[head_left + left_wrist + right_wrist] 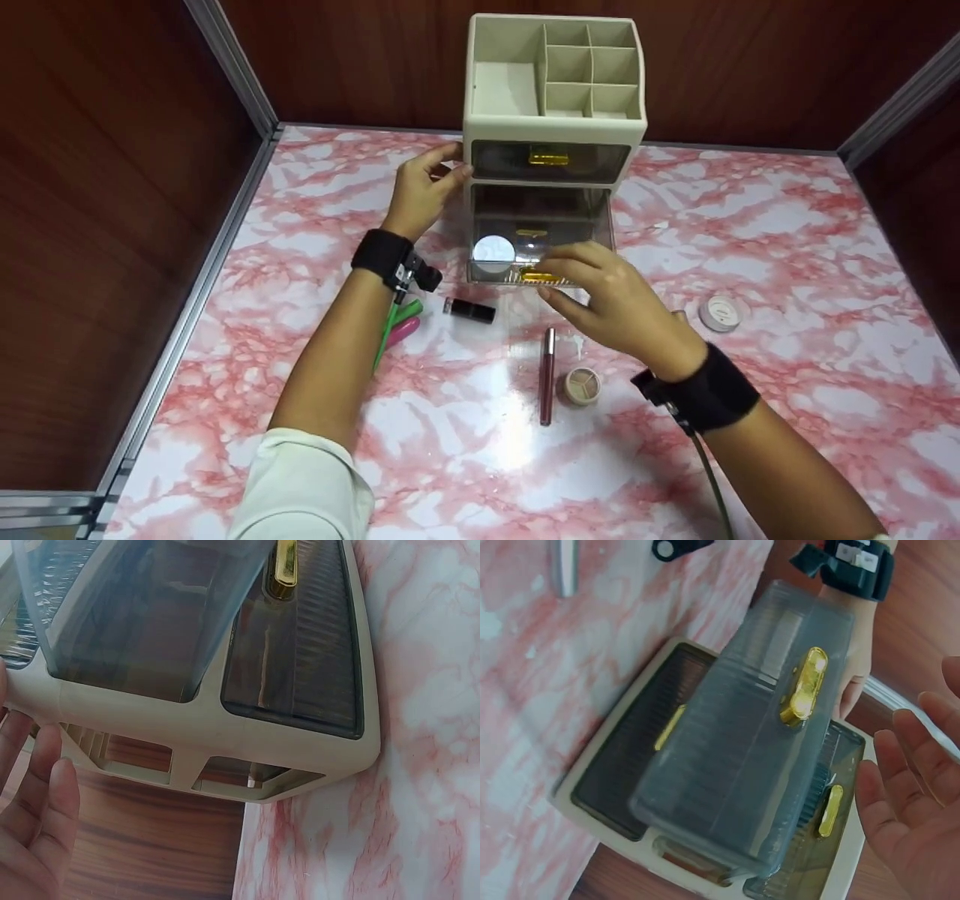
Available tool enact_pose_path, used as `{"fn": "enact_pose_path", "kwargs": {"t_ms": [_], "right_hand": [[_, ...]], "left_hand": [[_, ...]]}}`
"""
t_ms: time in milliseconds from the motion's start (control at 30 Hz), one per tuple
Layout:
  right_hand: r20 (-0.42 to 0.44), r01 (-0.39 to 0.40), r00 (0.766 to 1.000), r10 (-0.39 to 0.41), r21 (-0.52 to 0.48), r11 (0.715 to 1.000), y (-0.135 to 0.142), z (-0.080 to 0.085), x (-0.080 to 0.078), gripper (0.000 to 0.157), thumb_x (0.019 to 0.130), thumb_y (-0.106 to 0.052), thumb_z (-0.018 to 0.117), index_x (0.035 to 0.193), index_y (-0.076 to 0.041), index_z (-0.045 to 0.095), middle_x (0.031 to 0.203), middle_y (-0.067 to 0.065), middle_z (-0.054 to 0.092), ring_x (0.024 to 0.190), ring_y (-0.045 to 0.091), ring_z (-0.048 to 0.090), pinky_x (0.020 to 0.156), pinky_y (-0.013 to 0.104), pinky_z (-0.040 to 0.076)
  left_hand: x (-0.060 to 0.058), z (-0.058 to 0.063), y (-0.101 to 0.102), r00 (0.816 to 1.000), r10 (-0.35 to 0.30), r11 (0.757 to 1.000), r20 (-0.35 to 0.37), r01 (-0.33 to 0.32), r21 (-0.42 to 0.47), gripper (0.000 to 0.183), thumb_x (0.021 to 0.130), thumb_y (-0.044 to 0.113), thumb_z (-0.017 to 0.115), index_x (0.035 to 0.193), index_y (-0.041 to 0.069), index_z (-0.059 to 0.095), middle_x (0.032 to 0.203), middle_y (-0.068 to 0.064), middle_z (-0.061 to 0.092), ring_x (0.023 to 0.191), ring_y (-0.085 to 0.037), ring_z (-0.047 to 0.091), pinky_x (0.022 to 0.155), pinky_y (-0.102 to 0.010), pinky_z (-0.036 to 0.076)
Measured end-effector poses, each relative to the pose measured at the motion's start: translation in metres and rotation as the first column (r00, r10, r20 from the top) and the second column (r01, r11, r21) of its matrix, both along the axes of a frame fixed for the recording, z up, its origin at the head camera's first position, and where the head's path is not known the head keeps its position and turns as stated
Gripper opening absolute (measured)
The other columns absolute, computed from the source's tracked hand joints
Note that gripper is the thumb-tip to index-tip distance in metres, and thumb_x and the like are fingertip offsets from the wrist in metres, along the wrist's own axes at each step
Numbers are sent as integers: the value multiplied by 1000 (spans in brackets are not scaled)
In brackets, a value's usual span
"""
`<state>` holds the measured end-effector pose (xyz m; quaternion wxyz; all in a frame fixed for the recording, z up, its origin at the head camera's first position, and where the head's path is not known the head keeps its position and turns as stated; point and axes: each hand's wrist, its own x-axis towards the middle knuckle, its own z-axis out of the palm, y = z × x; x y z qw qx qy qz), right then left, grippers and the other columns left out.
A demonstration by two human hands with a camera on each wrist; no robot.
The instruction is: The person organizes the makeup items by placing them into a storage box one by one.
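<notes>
Fingers loosely bent, the left hand (424, 193) touches the makeup organizer (556, 130); right hand (616, 301), fingers spread, hovers near the open clear drawer (720, 765), which a crooked push could jam.

Head view: high, farthest off, facing forward and down across pink-and-white marbled tabletop (465, 465). Left wrist view: close on cream plastic drawer unit (202, 724), scene turned, tabletop at right. Right wrist view: close, facing unit's front, tabletop at left. All share smoky transparent pulled-out drawer (712, 750).
</notes>
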<state>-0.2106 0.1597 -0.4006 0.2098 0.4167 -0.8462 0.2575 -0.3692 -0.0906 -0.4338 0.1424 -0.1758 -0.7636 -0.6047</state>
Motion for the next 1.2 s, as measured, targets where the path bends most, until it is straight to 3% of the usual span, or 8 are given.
{"fn": "enact_pose_path", "kwargs": {"t_ms": [167,433,667,800,1200], "right_hand": [[24,-5,1000,5,-1,1000,9,-8,9,29,83,-20,62,109,-7,62,110,3,57,105,12,48,90,25,37],[48,32,998,-33,26,999,24,-20,24,31,83,-20,62,112,-9,61,113,4,56,107,13,47,91,26,37],[56,46,997,-49,61,997,31,-37,33,30,82,-21,63,110,-9,62,111,1,56,105,13,49,88,27,39],[65,55,996,-60,74,996,34,-45,36,31,82,-21,63,111,-10,61,111,1,56,104,12,49,88,27,40],[155,120,978,-142,145,982,51,-73,48,39,78,-26,68,113,-11,60,115,0,54,105,15,49,88,33,41]], "left_hand": [[1,0,0,1000,-11,1000,-13,11,1,41,77,31,68,112,11,62,98,0,62,78,-26,59,63,-27,49],[1,2,0,999,-38,999,-7,38,3,36,78,28,68,110,11,63,96,1,62,77,-22,59,65,-26,49],[24,23,1,1000,-21,1000,-11,21,-13,32,81,18,66,111,6,62,98,-2,62,74,-15,58,66,-24,48],[29,26,1,1000,-16,1000,-10,16,-17,33,82,18,65,112,6,61,99,-3,62,76,-15,58,67,-25,48],[28,26,1,1000,-27,1000,-16,27,-4,34,81,15,66,113,4,60,100,-4,62,75,-15,59,66,-26,49]]}}
